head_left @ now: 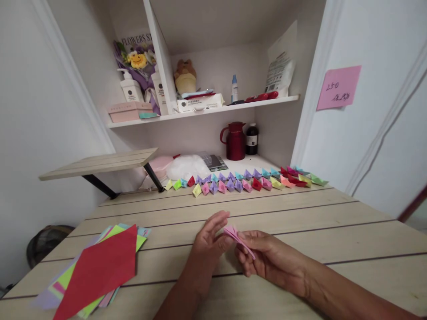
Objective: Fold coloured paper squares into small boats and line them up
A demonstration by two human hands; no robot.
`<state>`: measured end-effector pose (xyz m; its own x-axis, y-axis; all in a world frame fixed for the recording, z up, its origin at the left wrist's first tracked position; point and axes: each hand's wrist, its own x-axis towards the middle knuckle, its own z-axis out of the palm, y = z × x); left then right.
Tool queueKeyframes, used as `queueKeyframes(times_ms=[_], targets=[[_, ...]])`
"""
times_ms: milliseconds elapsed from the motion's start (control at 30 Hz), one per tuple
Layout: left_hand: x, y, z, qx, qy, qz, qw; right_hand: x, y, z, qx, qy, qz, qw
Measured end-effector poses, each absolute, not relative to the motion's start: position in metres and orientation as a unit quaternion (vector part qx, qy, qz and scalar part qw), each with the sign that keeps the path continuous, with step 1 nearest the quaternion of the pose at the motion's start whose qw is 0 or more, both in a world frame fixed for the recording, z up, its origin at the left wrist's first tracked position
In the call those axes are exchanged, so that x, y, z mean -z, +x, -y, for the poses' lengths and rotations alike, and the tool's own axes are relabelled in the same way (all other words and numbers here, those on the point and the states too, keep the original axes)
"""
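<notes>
A small piece of pink folded paper [243, 245], pressed into a narrow flat strip with layered edges, is held above the middle of the table. My right hand [263, 253] pinches it between thumb and fingers from the right. At its upper left end, my left hand [211, 238] has the thumb against the paper, with the other fingers raised behind; how firmly they grip cannot be seen. Beyond my hands, several folded paper boats [238, 186] in many colours stand in rows along the back of the table.
A stack of coloured paper sheets, topped by a red sheet [103, 266], lies on the wooden table [333, 240] at left. A small raised stand [103, 163] is at back left. Behind are a red jug [235, 142], a dark bottle [252, 140] and a loaded shelf [203, 111].
</notes>
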<state>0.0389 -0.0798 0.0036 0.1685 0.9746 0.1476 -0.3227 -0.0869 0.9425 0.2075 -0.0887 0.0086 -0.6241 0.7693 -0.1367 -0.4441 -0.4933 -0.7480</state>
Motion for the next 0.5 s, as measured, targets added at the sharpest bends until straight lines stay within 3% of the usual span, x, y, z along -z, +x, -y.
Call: queueKeyframes(times_ms=[333, 500], targets=[[-0.016, 0.039, 0.088, -0.52, 0.463, -0.365, 0.618, -0.01, 0.204, 0.096, -0.799, -0.271, 0.401, 0.358], [-0.014, 0.04, 0.088, -0.496, 0.492, -0.386, 0.602, -0.014, 0.204, 0.098, -0.653, -0.374, 0.522, 0.402]])
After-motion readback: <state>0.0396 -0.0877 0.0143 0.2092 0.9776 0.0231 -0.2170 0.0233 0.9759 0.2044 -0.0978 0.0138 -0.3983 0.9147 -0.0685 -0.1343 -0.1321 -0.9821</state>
